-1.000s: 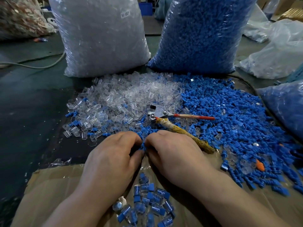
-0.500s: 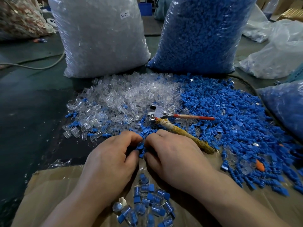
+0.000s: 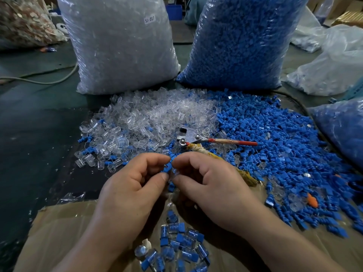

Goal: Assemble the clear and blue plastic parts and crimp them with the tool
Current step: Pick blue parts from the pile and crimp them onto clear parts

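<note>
**Two hands join blue and clear plastic over heaped parts**

A person's left hand (image 3: 133,185) pinches a blue part (image 3: 168,167) between thumb and forefinger, its other fingers curled under. The right hand (image 3: 212,185) meets it fingertip to fingertip, forefinger and thumb closed on what looks like a clear part (image 3: 174,173) pressed against the blue one. The view is too small to show how far the two pieces are joined. Both hands are raised just above the near edge of a sheet of cardboard (image 3: 59,228).

The crimping tool (image 3: 191,136) lies untouched just beyond the fingers, where the two heaps meet. Its metal head points left and its red handle (image 3: 231,142) points right. Its second handle, wrapped in yellowish cloth (image 3: 198,149), runs back behind the right hand.

A heap of clear parts (image 3: 157,118) spreads to the left of the tool, and a wider heap of blue parts (image 3: 275,144) to the right, with a lone orange piece (image 3: 312,201) among them. Below the wrists, a small cluster of joined blue-and-clear pieces (image 3: 180,246) sits on the cardboard.

Two tall plastic sacks stand behind the heaps on the dark work surface (image 3: 39,124). The sack of clear parts (image 3: 121,46) bears a label (image 3: 149,19) reading "SJ-017", and the sack of blue parts (image 3: 241,42) stands to its right. A pale cable (image 3: 49,81) trails off at far left.
</note>
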